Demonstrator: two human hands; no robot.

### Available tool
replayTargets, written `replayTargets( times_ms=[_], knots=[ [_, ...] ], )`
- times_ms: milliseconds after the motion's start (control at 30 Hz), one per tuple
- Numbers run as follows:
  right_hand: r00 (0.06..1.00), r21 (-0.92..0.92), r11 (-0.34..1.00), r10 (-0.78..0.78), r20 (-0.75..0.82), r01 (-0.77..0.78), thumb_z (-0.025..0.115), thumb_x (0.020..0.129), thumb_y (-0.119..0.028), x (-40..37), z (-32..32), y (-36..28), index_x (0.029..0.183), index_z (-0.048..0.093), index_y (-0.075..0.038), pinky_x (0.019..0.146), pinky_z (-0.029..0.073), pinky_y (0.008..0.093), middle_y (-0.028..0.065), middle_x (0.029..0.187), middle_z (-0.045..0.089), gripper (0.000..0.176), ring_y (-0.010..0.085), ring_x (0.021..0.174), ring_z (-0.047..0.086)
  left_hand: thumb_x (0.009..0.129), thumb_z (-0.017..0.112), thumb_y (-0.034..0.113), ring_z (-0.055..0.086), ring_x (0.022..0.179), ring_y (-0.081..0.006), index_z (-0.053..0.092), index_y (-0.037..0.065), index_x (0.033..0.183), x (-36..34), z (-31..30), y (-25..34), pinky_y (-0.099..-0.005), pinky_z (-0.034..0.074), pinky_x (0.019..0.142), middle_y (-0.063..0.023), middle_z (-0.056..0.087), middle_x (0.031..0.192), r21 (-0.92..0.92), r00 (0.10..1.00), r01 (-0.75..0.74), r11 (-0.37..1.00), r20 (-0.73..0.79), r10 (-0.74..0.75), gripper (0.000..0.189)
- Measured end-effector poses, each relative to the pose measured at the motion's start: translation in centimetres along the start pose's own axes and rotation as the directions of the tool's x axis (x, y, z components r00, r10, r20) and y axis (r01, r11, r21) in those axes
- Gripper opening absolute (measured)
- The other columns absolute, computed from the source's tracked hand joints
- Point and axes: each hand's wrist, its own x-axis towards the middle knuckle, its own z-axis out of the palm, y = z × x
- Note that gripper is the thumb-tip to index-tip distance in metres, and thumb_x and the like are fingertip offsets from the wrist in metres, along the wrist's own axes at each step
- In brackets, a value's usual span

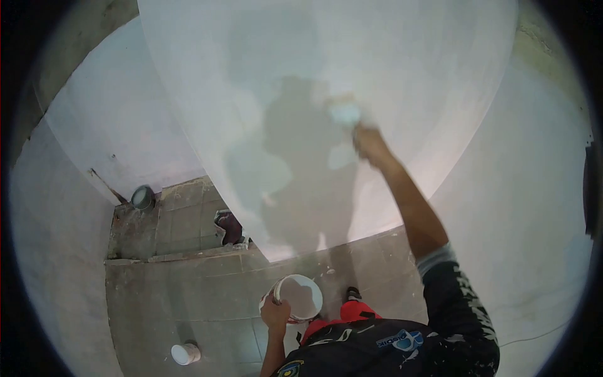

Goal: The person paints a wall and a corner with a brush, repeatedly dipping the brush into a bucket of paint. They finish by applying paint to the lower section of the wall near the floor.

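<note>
My right hand (370,146) is raised against the wall (402,75), closed around the handle of a wide paintbrush (344,112). The brush is smeared by motion, and its pale head overlaps the wall surface. Low in front of my body, my left hand (275,312) grips the near-left rim of a white bucket (295,276). Inside the bucket is pale paint (300,300), partly in shadow. My body's shadow falls across the wall, left of the brush.
A small white tub (186,354) stands on the tiled floor (207,295) at lower left. Beyond a doorway sill sit a dark bucket (143,197) and a crumpled sack (228,227). A thin cable (534,338) runs at lower right.
</note>
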Motion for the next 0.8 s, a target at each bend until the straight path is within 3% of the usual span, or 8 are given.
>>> replayTargets(
  times_ms=[100,200,333,433,500,667,733,800],
  knots=[
    [0.938,-0.129,0.96,0.271,0.216,-0.247,0.049,0.096,-0.04,-6.1,-0.3,8.8,0.075,0.059,-0.006,0.038,0.03,0.0271,0.001,0.059,0.048,0.041,0.0103,0.045,0.039,0.069,0.062,0.021,0.064,0.089,-0.0419,0.065,0.002,0.102,0.8,-0.4,-0.9,-0.0475,0.05,0.08,-0.0234,0.067,0.091,0.06,0.999,0.034,0.998,-0.007,-0.034,0.039],
    [0.896,0.043,0.921,0.366,0.251,-0.388,0.051,0.095,-0.035,-11.9,0.2,15.6,0.078,0.06,-0.003,0.038,0.027,0.024,-0.0001,0.059,0.046,0.037,0.0083,0.045,0.038,0.069,0.062,0.021,0.064,0.091,-0.0413,0.065,0.004,0.106,2.1,-1.7,-0.7,-0.0479,0.05,0.082,-0.0226,0.067,0.095,0.047,0.999,0.041,0.998,0.024,-0.042,0.04],
    [0.837,0.043,0.888,0.415,0.355,-0.459,0.051,0.093,-0.03,-18.9,0.3,14.3,0.078,0.062,-0.004,0.041,0.033,0.0241,-0.0015,0.058,0.049,0.032,0.0066,0.049,0.044,0.07,0.061,0.016,0.063,0.079,-0.0423,0.062,0.001,0.095,3.1,-2.8,-2.1,-0.0485,0.048,0.069,-0.0215,0.065,0.083,-0.055,0.993,-0.117,0.992,-0.034,0.116,0.029],
    [0.748,-0.136,0.915,0.391,0.536,-0.381,0.053,0.094,-0.028,-21.5,0.3,12.0,0.082,0.062,-0.002,0.046,0.036,0.0253,0.0003,0.059,0.05,0.03,0.0076,0.053,0.046,0.071,0.061,0.015,0.062,0.081,-0.0431,0.06,0.001,0.098,4.1,-5.0,-0.2,-0.0491,0.048,0.07,-0.0229,0.064,0.084,0.048,0.979,-0.168,0.985,0.125,0.161,0.031],
    [0.713,-0.263,0.953,0.078,0.697,0.153,0.053,0.094,-0.021,-23.1,1.4,11.1,0.086,0.063,0.001,0.05,0.039,0.0289,0.0039,0.062,0.054,0.025,0.0125,0.052,0.049,0.073,0.057,0.014,0.063,0.087,-0.042,0.061,0.008,0.107,4.2,-6.5,1.9,-0.0492,0.05,0.077,-0.0215,0.066,0.092,0.055,0.973,-0.172,0.984,0.168,0.161,0.035],
    [0.534,-0.425,0.801,0.16,0.83,0.421,0.058,0.087,-0.016,-27.8,5.7,7.9,0.108,0.065,-0.005,0.065,0.049,0.0381,0.0152,0.074,0.063,0.025,0.0267,0.068,0.063,0.073,0.058,0.014,0.059,0.083,-0.0457,0.059,0.003,0.093,4.1,-8.6,3.8,-0.0511,0.047,0.07,-0.0241,0.063,0.083,0.003,0.961,-0.185,0.983,0.211,0.18,0.023],
    [0.486,-0.503,0.526,0.184,0.854,0.686,0.058,0.084,-0.012,-29.4,8.0,7.2,0.114,0.062,-0.005,0.068,0.052,0.0406,0.0152,0.081,0.066,0.032,0.0312,0.074,0.065,0.073,0.059,0.015,0.059,0.081,-0.0463,0.055,0.001,0.087,3.6,-8.9,3.9,-0.0505,0.045,0.067,-0.0252,0.061,0.08,-0.071,0.947,-0.188,0.98,0.251,0.2,0.02],
    [0.493,-0.49,0.469,0.126,0.861,0.735,0.058,0.082,-0.013,-30.9,10.1,10.7,0.104,0.066,-0.006,0.067,0.053,0.0419,0.0155,0.084,0.066,0.024,0.0311,0.077,0.066,0.073,0.059,0.015,0.058,0.08,-0.0464,0.055,0.001,0.086,2.7,-8.7,3.6,-0.0496,0.045,0.067,-0.0256,0.06,0.079,-0.096,0.942,-0.216,0.972,0.243,0.233,0.02]
  ],
)
